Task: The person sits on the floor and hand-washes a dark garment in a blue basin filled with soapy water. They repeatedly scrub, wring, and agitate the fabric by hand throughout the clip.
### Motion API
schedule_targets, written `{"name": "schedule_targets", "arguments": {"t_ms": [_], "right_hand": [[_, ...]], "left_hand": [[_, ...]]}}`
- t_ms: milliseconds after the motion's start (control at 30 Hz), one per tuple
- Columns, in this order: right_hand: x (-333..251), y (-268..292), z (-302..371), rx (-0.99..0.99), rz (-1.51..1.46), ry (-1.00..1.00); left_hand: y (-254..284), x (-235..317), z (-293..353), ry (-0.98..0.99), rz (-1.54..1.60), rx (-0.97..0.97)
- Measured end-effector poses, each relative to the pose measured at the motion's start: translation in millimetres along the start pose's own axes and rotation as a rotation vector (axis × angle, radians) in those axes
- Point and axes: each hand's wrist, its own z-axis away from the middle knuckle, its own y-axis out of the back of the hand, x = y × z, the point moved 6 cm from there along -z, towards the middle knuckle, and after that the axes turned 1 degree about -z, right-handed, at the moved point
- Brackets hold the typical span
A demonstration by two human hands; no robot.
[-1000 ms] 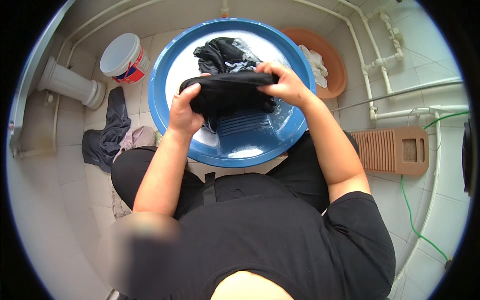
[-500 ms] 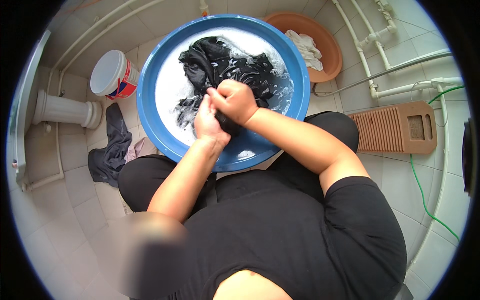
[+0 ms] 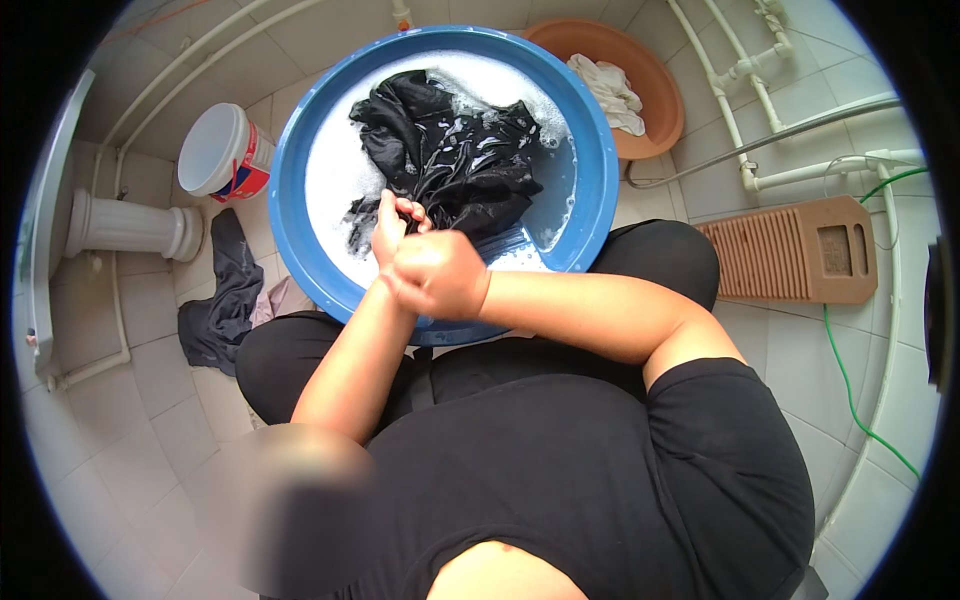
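A large blue basin holds soapy water and a wet black garment that lies bunched across its middle. My left hand grips the garment's near edge at the front of the basin. My right hand is clenched in a fist and presses against the left one, with dark cloth squeezed between them. Both forearms cross over the basin's front rim, above my lap.
A brown basin with a white cloth sits behind at the right. A wooden washboard lies on the tiled floor at right. A white bucket, a white pedestal and a dark clothes heap are at left. Pipes run along the walls.
The garment was held up stretched between both hands; it now lies back in the suds. My hands have come together at the basin's near side and rub the cloth.
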Motion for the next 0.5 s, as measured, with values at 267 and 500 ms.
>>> {"name": "schedule_targets", "arguments": {"t_ms": [267,500], "right_hand": [[110.5,45.5,-21.5,0.007,0.022,-0.540],[127.1,40.3,-0.8,-0.291,-0.186,-0.337]], "left_hand": [[-83.2,0.9,56.5,0.040,-0.704,-0.381],[-59.6,93.8,43.5,-0.327,-0.056,-0.431]]}}
